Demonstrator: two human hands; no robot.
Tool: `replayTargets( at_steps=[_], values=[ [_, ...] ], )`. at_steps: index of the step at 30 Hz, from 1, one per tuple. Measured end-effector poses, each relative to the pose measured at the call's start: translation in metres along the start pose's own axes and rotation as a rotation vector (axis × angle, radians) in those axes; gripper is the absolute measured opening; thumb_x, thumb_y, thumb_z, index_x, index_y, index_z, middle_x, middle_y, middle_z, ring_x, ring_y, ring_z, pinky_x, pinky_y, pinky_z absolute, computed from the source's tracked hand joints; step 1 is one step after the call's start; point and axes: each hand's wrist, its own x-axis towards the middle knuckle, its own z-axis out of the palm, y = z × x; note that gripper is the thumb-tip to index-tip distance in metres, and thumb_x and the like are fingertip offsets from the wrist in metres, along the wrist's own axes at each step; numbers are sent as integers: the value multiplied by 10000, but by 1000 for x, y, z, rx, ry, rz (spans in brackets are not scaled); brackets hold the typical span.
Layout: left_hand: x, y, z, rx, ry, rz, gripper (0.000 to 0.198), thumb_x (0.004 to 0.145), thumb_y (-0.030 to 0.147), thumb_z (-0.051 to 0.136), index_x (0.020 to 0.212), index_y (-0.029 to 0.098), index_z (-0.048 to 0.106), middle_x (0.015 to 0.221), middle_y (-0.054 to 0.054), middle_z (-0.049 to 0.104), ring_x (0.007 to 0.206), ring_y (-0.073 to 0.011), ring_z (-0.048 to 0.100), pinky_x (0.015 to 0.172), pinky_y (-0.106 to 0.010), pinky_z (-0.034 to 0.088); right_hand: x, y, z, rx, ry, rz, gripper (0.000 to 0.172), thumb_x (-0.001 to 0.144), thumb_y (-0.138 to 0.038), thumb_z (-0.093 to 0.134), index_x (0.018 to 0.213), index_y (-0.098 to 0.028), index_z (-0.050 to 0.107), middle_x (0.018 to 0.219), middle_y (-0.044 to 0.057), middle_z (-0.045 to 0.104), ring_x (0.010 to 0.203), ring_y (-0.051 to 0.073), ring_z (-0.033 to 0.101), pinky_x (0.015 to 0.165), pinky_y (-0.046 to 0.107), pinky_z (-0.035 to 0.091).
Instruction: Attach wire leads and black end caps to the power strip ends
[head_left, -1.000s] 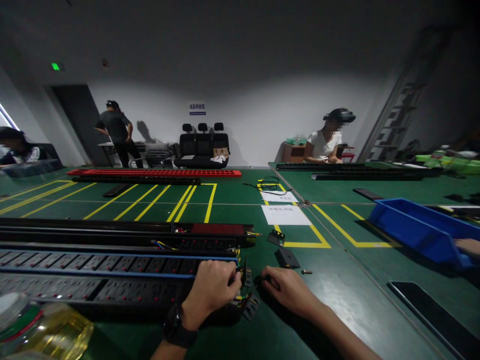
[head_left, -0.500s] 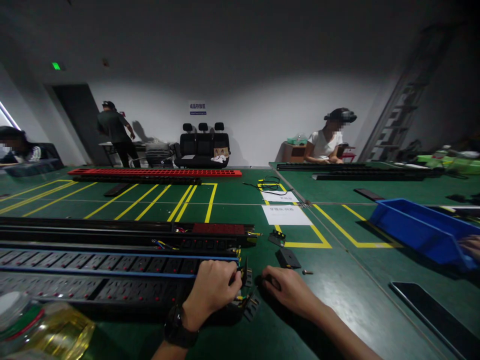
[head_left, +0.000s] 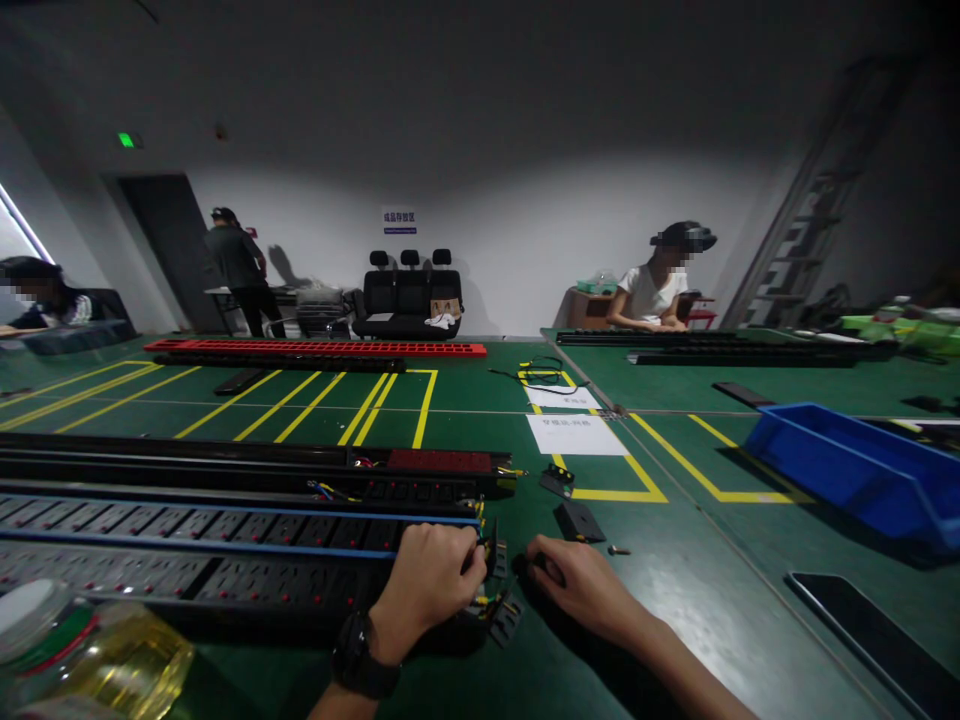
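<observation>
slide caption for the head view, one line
Left hand at the ends of black socket strips, right hand nearby at a green table.

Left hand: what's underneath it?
The left hand overlaps the nearest socket strip; yellow-green wires and a slotted black piece show beyond. Whatever lies directly beneath its palm is hidden.

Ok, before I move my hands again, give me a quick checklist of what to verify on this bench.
1. Left hand at the end of the blue-edged socket strip: ok.
2. What the right hand holds, if anything: cannot tell, its grip is hidden.
3. Wires tucked in beside the dark red panel: not ok, they poke out at the end.
4. Small screw-like piece within sight: ok, lying near the black block.
5. Phone apart from the right hand: ok, off to its right.
6. Cap on the bottle: ok.
</observation>
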Motion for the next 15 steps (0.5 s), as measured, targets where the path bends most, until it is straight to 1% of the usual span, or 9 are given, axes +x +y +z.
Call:
replayTargets(
  at_steps=[15],
  values=[
    [0,-1,4,-4,12,-13,261,1047,281,564,859,215,733,815,-78,776,772,-274,750,618,-343,348,0,-1,-2,1,-29,28,179,962,-237,554,1055,-224,707,799,14,715,719,191,635,676,284,343]
  ],
)
